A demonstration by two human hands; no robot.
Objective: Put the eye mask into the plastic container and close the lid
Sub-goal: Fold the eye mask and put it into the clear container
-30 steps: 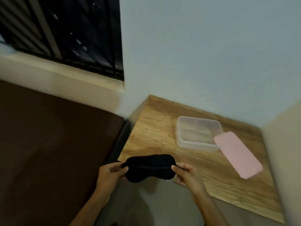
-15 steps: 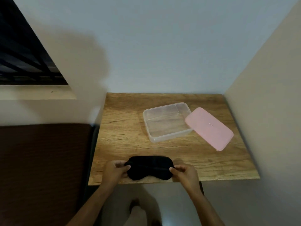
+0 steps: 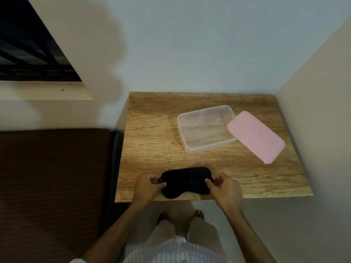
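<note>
1. Black soft fabric, oval with a notch for the nose: this is the eye mask (image 3: 185,181), and it is pinched at both ends. The left hand (image 3: 147,187) closes thumb and fingers on its left end, the right hand (image 3: 225,189) does the same on its right end, so the mask is stretched flat between them.

2. What changed: one second ago the mask was held in the air in front of the table edge; now it lies over the near edge of the light wooden table (image 3: 150,130), with both grips unchanged. The view has also turned to face the table squarely. I judge that the carrying step has begun and the mask is ready to go forward.

3. Beyond the grip, further from the person and a little to the right, stands the clear rectangular plastic container (image 3: 206,128), open and empty (nothing blocks its mouth). It is well apart from the mask.

4. The flat pink rectangular lid (image 3: 255,136) rests right of the container, with one edge leaning on its rim, beyond the right hand. It is not yet fitted.

5. Writing: the lid carries a small pale mark in its middle, too small to read. No other label is visible.
</note>
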